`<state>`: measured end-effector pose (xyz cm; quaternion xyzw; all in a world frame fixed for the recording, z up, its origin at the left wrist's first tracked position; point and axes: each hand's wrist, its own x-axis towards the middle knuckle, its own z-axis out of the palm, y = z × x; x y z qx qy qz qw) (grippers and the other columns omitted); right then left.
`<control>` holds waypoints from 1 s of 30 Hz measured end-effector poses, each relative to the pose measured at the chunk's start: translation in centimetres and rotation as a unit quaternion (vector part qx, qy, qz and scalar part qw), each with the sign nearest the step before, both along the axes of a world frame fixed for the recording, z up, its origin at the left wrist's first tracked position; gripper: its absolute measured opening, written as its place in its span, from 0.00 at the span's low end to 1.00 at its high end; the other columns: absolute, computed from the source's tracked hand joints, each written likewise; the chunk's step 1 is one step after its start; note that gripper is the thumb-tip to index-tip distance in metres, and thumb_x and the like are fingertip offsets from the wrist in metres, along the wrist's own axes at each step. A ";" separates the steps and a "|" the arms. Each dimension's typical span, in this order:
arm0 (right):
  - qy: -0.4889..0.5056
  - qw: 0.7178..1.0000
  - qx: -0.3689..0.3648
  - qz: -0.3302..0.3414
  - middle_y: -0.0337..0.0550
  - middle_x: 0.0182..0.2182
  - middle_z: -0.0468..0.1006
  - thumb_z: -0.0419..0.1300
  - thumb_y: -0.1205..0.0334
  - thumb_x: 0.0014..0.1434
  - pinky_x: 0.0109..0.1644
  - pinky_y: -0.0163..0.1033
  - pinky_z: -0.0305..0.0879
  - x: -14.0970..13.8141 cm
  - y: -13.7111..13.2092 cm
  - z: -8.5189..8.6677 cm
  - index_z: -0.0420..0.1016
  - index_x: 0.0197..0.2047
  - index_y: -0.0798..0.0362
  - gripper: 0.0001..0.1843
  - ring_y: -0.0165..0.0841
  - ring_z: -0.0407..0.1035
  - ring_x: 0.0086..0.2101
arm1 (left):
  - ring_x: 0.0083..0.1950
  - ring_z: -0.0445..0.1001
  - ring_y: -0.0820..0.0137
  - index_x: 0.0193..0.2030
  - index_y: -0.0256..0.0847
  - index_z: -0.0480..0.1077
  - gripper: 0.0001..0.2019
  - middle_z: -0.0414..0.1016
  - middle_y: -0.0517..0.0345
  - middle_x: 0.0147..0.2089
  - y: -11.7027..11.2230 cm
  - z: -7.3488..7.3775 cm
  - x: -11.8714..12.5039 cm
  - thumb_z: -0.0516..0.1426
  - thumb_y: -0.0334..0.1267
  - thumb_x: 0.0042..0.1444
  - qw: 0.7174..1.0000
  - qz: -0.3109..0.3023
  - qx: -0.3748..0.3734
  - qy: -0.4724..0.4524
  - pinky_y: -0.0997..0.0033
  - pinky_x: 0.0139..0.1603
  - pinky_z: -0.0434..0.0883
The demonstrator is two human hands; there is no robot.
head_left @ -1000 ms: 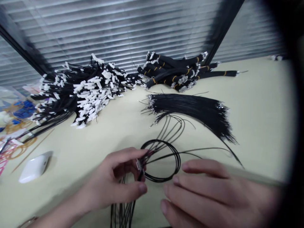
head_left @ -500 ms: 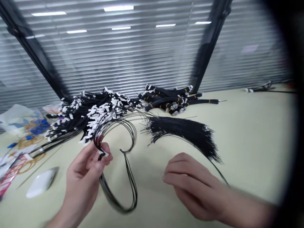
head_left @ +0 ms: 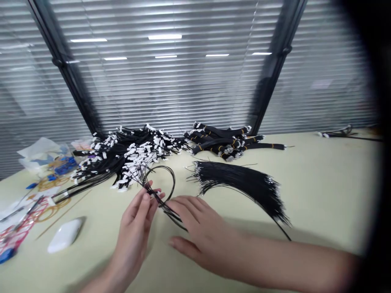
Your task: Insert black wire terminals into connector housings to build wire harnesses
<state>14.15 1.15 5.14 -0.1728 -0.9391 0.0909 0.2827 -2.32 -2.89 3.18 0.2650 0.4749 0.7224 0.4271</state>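
Note:
A looped black cable harness [head_left: 174, 217] with a white connector hangs between my two hands over the table. My left hand [head_left: 139, 219] pinches it close to the connector, with the loop rising above the fingertips. From the right, my right hand [head_left: 198, 228] reaches across the lower strands. Its fingers are stretched out, touching or just over the cables, and the thumb stands apart; the part under the palm is hidden. To the right of the loop lies a thick bundle of loose black wires [head_left: 235, 177] with bare silvery tips.
A heap of black cables with white connectors [head_left: 140, 152] lies at the back left. Black sleeved bundles with yellow bands [head_left: 220, 140] lie behind the wires. A white rounded case [head_left: 65, 235], rubber bands [head_left: 50, 183] and plastic bags [head_left: 45, 154] are at left. Window blinds [head_left: 174, 89] stand behind.
My right hand has moved left onto the harness strands. The left hand has shifted right with the harness, whose hanging lower loop is now gathered near the right fingers. The view has tilted up slightly.

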 end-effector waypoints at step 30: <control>0.197 0.961 -0.090 0.171 0.47 0.54 0.68 0.45 0.73 0.65 0.62 0.46 0.54 -2.6 5.3 1.3 0.65 0.57 0.53 0.20 0.32 0.57 0.57 | 0.53 0.70 0.64 0.42 0.48 0.73 0.10 0.73 0.54 0.48 -2.3 -1.1 -1.3 0.58 0.28 0.56 0.902 -0.025 0.170 0.397 0.68 0.53 0.69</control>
